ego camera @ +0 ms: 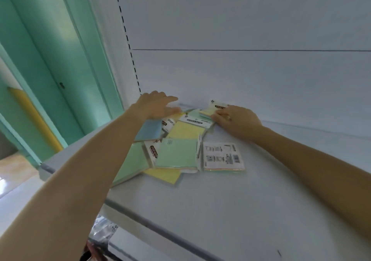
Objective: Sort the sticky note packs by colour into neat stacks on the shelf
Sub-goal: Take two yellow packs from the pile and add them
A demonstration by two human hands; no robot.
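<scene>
A loose pile of sticky note packs lies on the white shelf (230, 204), near its back wall. I see a green pack (177, 153) in the middle, a yellow pack (186, 130) behind it, a blue pack (149, 130) to the left, another green pack (132, 163) under my left forearm, a yellow pack (164, 175) at the front, and one pack lying face down (222, 156) with its barcode up. My left hand (155, 105) hovers flat over the pile's back left, fingers spread. My right hand (235, 119) grips a yellow pack (213, 108) at the back.
The shelf's back wall (251, 70) rises right behind the pile, with a slotted upright (130, 54) at its left. A teal door frame (66, 66) stands to the left. The shelf's front edge (152, 226) runs diagonally below, with clear plastic packaging (102, 230) underneath.
</scene>
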